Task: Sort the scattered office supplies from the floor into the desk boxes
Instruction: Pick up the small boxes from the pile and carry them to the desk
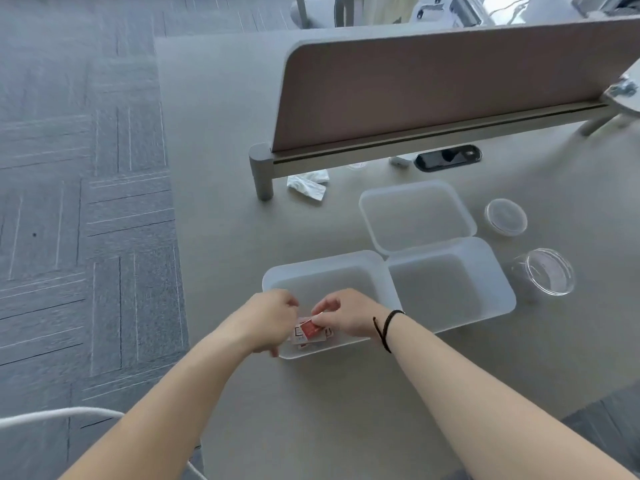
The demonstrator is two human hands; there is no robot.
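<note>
Item in hand: small red-and-white printed packets (309,332), several in a loose stack, held low inside the near-left frosted translucent plastic box (322,271) on the grey worktop (214,168).

Left hand (268,320): fingers curled at the stack's left edge, apparently steadying it — the contact itself is hidden.

Right hand (346,315), black cord at the wrist: fingers pinched on the top packet.

Adjacent: second frosted box (453,282), touching the first on its right, nothing visible in it; a third frosted box (417,216) behind; a clear round jar (543,277) and its round lid (506,216) to the right.

Handling note: the step looks like settling the packets into the box. Best to square the stack against the near wall, lay it flat, then let go with both hands together — so nothing fans out or tips.
</note>
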